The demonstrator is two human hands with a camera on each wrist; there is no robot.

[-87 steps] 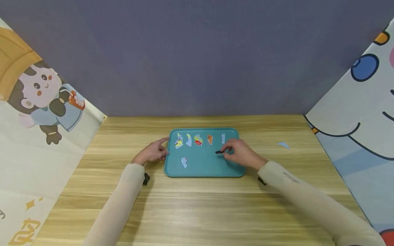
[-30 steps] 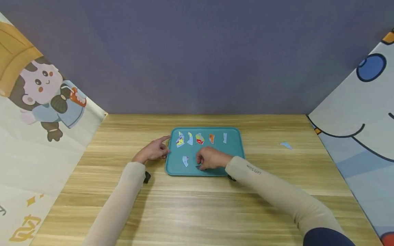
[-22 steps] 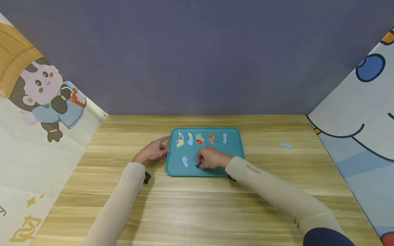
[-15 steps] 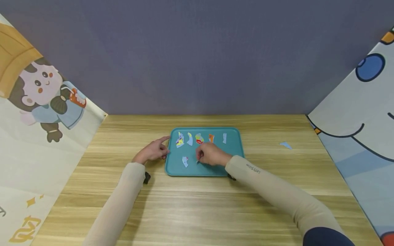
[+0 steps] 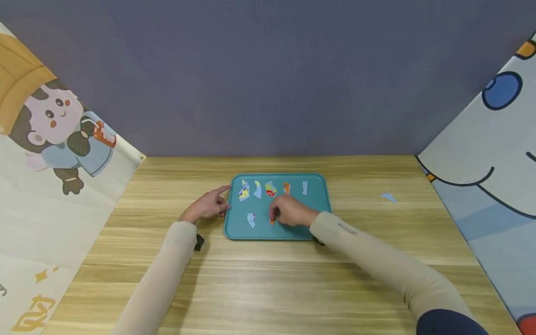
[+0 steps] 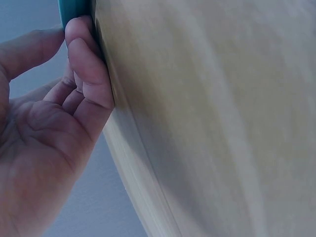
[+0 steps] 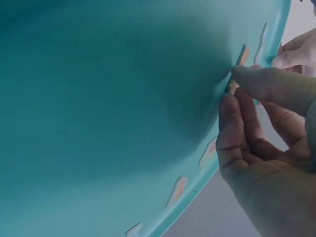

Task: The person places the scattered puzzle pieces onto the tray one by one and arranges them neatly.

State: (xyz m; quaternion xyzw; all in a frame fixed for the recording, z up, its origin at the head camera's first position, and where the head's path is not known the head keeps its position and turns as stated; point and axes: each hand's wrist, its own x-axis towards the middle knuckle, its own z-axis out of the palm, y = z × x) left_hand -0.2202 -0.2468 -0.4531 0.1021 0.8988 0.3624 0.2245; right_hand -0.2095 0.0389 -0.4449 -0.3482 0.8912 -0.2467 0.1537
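My right hand (image 5: 291, 211) pinches an irregular puzzle piece (image 5: 272, 222) between thumb and fingers, low over the middle of the teal tray (image 5: 293, 235). Its orange-printed side shows, as does the piece's (image 7: 243, 55) orange edge in the right wrist view. Most of it is hidden by the fingers. At the tray's left side my left hand (image 5: 208, 204) holds the rim, index finger stretched along it and thumb lower down. In the left wrist view the other fingers of this hand (image 6: 59, 118) are curled beside the rim. A pale blue piece (image 5: 251, 220) lies left of the right hand.
Along the tray's far side lie several pieces in a row, among them a red-and-yellow one (image 5: 270, 189), an orange one (image 5: 286, 188) and a pale strip (image 5: 304, 188). Another light blue piece (image 5: 388, 197) lies on the wooden table (image 5: 272, 288), right of the tray. A grey wall (image 5: 268, 83) stands behind.
My right hand has moved left and nearer with the puzzle piece. The piece, first seen with its dark side up, now shows orange print. My left hand stays at the rim.
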